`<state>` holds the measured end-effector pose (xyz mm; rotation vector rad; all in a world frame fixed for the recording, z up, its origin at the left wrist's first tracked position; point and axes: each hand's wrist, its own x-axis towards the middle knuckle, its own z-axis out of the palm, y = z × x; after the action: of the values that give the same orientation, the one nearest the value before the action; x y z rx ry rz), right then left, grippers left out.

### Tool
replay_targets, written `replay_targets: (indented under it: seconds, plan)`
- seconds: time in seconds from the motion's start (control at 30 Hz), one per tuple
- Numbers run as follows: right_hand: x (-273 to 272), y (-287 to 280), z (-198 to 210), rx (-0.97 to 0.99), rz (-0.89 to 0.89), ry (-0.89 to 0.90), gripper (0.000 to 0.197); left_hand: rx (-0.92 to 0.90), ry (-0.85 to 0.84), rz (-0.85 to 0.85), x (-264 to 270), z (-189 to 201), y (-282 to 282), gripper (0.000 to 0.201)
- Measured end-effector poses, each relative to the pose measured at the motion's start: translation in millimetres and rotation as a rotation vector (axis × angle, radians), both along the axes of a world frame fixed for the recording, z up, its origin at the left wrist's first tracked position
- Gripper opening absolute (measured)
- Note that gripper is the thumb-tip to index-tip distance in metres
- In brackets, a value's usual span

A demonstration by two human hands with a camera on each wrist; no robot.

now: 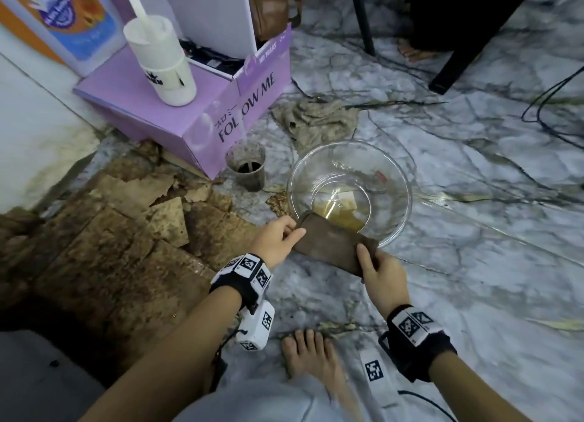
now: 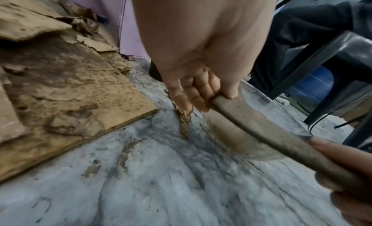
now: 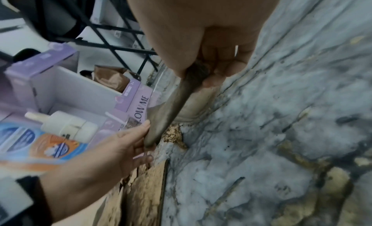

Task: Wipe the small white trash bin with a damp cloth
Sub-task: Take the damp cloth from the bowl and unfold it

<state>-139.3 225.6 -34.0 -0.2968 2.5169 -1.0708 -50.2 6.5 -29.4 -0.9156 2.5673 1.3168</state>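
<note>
A folded brown damp cloth (image 1: pixel 335 248) (image 2: pixel 261 126) (image 3: pixel 171 111) is stretched between both hands over the near rim of a clear glass bowl (image 1: pixel 407 197). My left hand (image 1: pixel 295 232) (image 2: pixel 201 99) (image 3: pixel 145 134) pinches the cloth's left end. My right hand (image 1: pixel 363 259) (image 3: pixel 209 76) grips its right end, thumb on top. The small white bin (image 1: pixel 159 60) (image 3: pixel 68 126), with a white stick poking out of it, stands upright on a purple box (image 1: pixel 221 105), well away from both hands at the back left.
The bowl holds a little yellowish water (image 1: pixel 341 213). A dirty cup with a straw (image 1: pixel 246 169) stands left of it, and a crumpled rag (image 1: pixel 319 121) lies behind. Soiled cardboard (image 1: pixel 126 225) covers the floor at left. My bare foot (image 1: pixel 313 355) is near; black chair legs (image 1: pixel 363 17) and cables (image 1: pixel 553 105) are behind.
</note>
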Motion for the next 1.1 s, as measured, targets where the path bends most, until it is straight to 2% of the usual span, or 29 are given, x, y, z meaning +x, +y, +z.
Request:
replay_targets:
  seconds: [0.13, 0.23, 0.43, 0.57, 0.73, 0.87, 1.0, 1.1]
  plan:
    - [2, -3, 16, -0.062, 0.079, 0.073, 0.048, 0.029, 0.066, 0.024, 7, 8, -1, 0.014]
    - [3, -13, 37, -0.096, 0.141, 0.114, 0.046, 0.078, 0.117, 0.116, 18, 22, -5, 0.016]
    - [8, -42, 86, -0.190, 0.308, 0.174, 0.051, 0.021, 0.271, 0.203, 58, 87, -15, 0.016]
    - [12, -72, 143, -0.300, 0.471, 0.243, 0.050, -0.076, 0.385, 0.296, 97, 145, -23, 0.019]
    - [35, -111, 237, -0.349, 0.731, 0.359, 0.050, -0.168, 0.499, 0.431, 159, 220, -27, 0.018]
    - [74, -133, 313, -0.391, 0.933, 0.408, 0.045, -0.252, 0.599, 0.581, 213, 271, -21, 0.015]
    - [118, -151, 364, -0.404, 1.065, 0.525, 0.055, -0.370, 0.674, 0.690, 269, 315, -10, 0.021]
    - [156, -160, 395, -0.407, 1.157, 0.525, 0.055, -0.353, 0.724, 0.787, 311, 339, 1, 0.024]
